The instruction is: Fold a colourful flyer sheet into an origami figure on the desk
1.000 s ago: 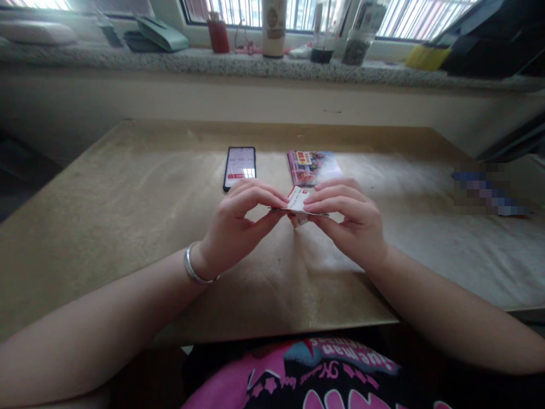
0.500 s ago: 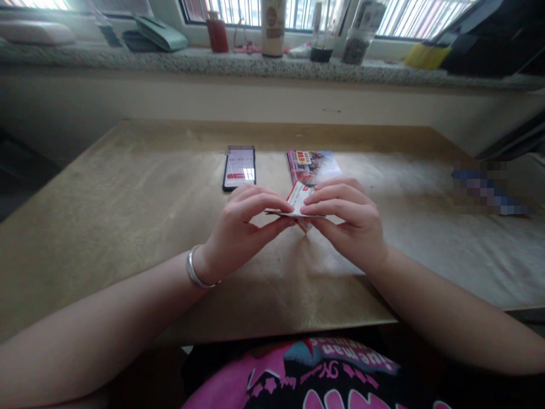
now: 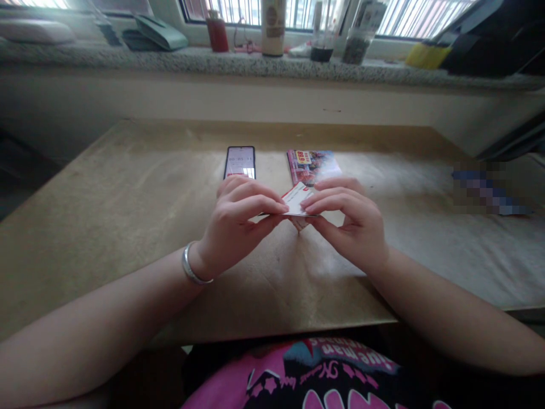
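A piece of folded white card with red print [image 3: 297, 200] is held just above the table between my two hands. My left hand [image 3: 242, 213] pinches its left side, thumb below and fingers on top. On the other side my right hand [image 3: 351, 218] grips it the same way, with fingertips over the upper face and the thumb beneath. A part of the card hangs below the fingers, angled downward. Its full shape is partly hidden by my fingers. Just beyond lies a colourful printed leaflet [image 3: 315, 166], partly behind the card and my right hand.
A phone [image 3: 240, 162] with a lit screen lies beyond my left hand, its lower end covered. At the right of the tan table [image 3: 140, 210] is a blurred blue item [image 3: 485, 192]. Bottles, including a red one [image 3: 217, 34], stand on the stone windowsill [image 3: 238, 65].
My left hand has shifted slightly left and up, now covering the phone's lower end. The card has flattened and turned a little, showing more of its white face.
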{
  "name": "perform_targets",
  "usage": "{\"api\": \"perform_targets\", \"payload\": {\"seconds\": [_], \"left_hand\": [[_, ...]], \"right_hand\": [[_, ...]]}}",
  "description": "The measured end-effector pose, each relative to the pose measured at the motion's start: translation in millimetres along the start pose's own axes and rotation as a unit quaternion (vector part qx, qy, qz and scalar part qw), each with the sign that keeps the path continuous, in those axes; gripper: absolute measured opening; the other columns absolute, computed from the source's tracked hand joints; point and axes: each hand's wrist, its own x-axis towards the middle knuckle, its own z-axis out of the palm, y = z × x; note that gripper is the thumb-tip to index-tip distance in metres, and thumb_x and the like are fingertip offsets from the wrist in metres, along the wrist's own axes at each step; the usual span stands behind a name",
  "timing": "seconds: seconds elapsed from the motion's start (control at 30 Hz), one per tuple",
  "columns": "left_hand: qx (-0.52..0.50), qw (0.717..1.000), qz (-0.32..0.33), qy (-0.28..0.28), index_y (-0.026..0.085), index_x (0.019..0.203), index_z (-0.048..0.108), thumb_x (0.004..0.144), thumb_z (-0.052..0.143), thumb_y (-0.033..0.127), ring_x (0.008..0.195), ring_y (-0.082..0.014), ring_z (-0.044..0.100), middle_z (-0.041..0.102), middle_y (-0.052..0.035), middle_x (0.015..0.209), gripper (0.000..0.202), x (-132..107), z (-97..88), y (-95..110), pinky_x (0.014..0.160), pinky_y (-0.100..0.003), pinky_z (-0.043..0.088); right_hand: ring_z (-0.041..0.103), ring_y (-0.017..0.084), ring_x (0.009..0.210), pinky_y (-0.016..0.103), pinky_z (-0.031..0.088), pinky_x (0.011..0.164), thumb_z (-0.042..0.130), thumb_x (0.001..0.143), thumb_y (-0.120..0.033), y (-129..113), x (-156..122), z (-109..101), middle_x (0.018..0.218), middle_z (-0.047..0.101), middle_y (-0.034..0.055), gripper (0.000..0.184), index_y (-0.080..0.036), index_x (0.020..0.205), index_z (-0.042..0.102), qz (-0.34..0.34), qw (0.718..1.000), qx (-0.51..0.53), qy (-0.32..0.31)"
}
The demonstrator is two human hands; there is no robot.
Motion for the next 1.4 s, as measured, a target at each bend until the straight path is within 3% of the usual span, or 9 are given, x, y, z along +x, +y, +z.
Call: {"api": "perform_targets", "payload": {"seconds": [0.47, 0.93, 1.4], "left_hand": [[-0.001, 1.0, 0.018, 0.004, 0.03, 0.077, 0.069, 0.08, 0.072, 0.032, 0.072, -0.0165, 0.056, 0.068, 0.0016, 0.074, 0.005, 0.7, -0.3, 1.8, 0.078, -0.038, 0.044], [0.03, 0.999, 0.037, 0.001, 0.026, 0.073, 0.066, 0.083, 0.07, 0.032, 0.072, -0.0138, 0.058, 0.067, 0.0028, 0.073, 0.012, 1.8, -1.5, 3.3, 0.082, -0.036, 0.045], [0.074, 0.996, 0.054, -0.004, 0.028, 0.079, 0.068, 0.083, 0.07, 0.033, 0.076, -0.0141, 0.055, 0.065, 0.0026, 0.075, 0.007, 1.7, 0.4, 6.1, 0.087, -0.036, 0.044]], "right_hand": [[0.063, 0.021, 0.098, 0.043, 0.052, 0.089, 0.068, 0.079, -0.014, -4.3, -4.0, 3.8, 0.088, 0.073, -0.0013, 0.016, -0.028, 0.087, 0.063, 0.035, 0.998, 0.05, -0.013], [0.064, 0.019, 0.088, 0.04, 0.05, 0.085, 0.067, 0.081, -0.017, -4.4, 1.5, 1.9, 0.08, 0.072, -0.0017, 0.01, -0.026, 0.08, 0.063, -0.011, 0.999, 0.041, -0.007], [0.061, 0.019, 0.086, 0.04, 0.05, 0.08, 0.065, 0.082, -0.016, -6.1, 1.1, 5.2, 0.082, 0.063, 0.001, 0.01, -0.025, 0.083, 0.062, 0.0, 1.0, 0.029, -0.004]]}}
